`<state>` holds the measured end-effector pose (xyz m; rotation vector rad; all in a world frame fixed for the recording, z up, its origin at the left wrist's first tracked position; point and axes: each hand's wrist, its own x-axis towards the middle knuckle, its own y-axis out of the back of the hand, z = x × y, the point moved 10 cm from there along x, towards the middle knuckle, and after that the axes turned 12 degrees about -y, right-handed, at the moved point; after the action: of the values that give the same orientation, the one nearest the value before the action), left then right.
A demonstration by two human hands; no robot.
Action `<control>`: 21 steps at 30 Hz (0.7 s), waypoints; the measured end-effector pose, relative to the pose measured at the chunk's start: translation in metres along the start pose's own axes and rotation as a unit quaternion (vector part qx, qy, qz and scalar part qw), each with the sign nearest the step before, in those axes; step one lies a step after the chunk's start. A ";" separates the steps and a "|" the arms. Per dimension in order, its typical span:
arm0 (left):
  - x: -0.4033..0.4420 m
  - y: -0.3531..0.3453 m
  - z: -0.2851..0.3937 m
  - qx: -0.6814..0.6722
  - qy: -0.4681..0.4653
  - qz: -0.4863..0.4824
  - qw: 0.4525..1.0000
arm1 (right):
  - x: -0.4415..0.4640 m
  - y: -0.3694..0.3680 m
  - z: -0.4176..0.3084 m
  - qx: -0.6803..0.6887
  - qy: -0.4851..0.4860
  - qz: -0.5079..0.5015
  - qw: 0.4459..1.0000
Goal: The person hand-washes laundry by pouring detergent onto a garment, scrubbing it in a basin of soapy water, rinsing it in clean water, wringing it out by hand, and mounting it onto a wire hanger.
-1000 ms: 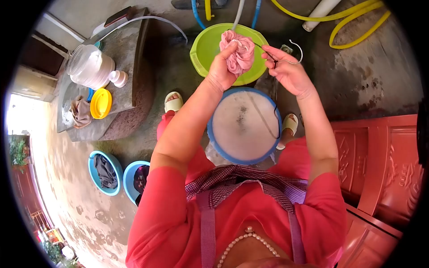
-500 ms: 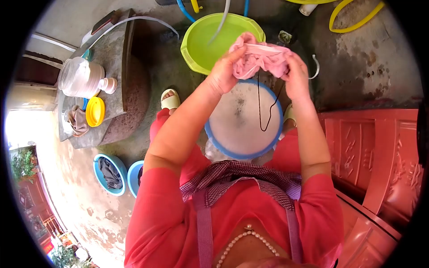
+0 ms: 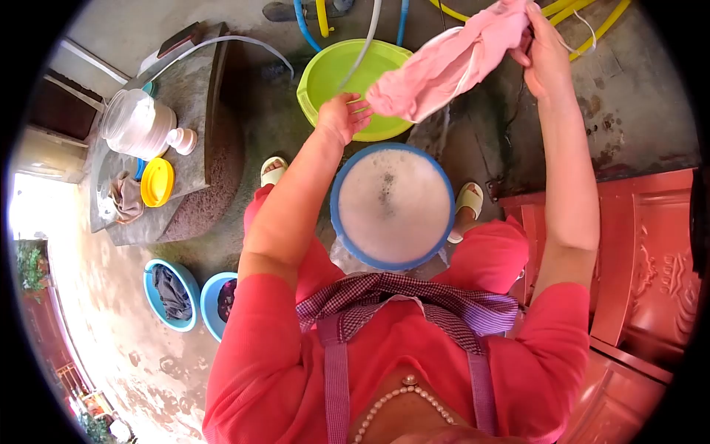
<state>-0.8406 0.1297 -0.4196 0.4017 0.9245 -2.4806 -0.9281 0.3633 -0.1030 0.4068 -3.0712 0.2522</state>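
Note:
A pink garment with white trim (image 3: 451, 66) is stretched out in the air, slanting up to the right. My right hand (image 3: 543, 55) grips its upper right end. At the lower left end, my left hand (image 3: 342, 118) has its fingers apart and holds nothing; it is beside the cloth. Behind the garment is a green basin (image 3: 314, 81), partly covered by it, with a grey hose (image 3: 364, 52) running in. Between my feet stands a blue-rimmed basin (image 3: 339, 214) full of whitish suds.
Left, a stone slab (image 3: 185, 89) carries a clear plastic jar (image 3: 137, 122), a yellow lid (image 3: 157, 183) and a cloth (image 3: 127, 198). Two blue tubs (image 3: 194, 296) with dark clothes sit below it. Red carved panels (image 3: 651, 251) stand right; yellow hoses (image 3: 603, 37) lie at the back.
The bunched pink garment has been spread out and raised to the right by my right hand. My left hand has let go and moved left. The black wire loop below the cloth no longer shows there.

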 end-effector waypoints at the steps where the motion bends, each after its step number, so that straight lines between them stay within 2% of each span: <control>1: -0.012 0.002 0.008 0.056 -0.030 0.021 0.998 | 0.002 -0.010 -0.001 -0.012 -0.015 -0.013 1.000; 2: -0.022 0.004 0.015 0.112 -0.059 0.042 0.991 | 0.009 -0.018 -0.001 -0.023 -0.030 -0.025 0.999; 5: -0.045 -0.023 0.042 0.219 -0.216 -0.039 0.951 | 0.009 -0.043 -0.003 -0.067 -0.065 -0.064 0.993; 9: -0.088 -0.088 0.071 0.188 -0.276 -0.209 0.919 | -0.003 -0.076 -0.008 -0.150 -0.084 -0.110 0.979; 12: -0.136 -0.146 0.117 0.251 -0.491 -0.267 0.790 | -0.009 -0.091 -0.013 -0.165 -0.073 -0.120 0.976; 15: -0.136 -0.172 0.114 0.383 -0.372 -0.290 0.794 | 0.001 -0.087 -0.016 -0.152 -0.038 -0.096 0.983; 16: -0.128 -0.171 0.117 0.401 -0.346 -0.271 0.804 | 0.001 -0.082 -0.021 -0.160 -0.034 -0.070 0.984; 19: -0.129 -0.165 0.133 0.379 -0.366 -0.315 0.790 | 0.013 -0.066 -0.029 -0.087 -0.004 -0.083 0.993; 20: -0.125 -0.158 0.128 0.287 -0.302 -0.344 0.841 | 0.014 -0.055 -0.031 -0.085 -0.015 -0.072 0.994; 21: -0.122 -0.153 0.129 0.235 -0.280 -0.332 0.869 | 0.007 -0.056 -0.035 -0.081 -0.022 -0.089 0.993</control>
<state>-0.8294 0.1836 -0.1925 -0.5916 0.2078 -3.1599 -0.9199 0.3138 -0.0596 0.6795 -3.0410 -0.0117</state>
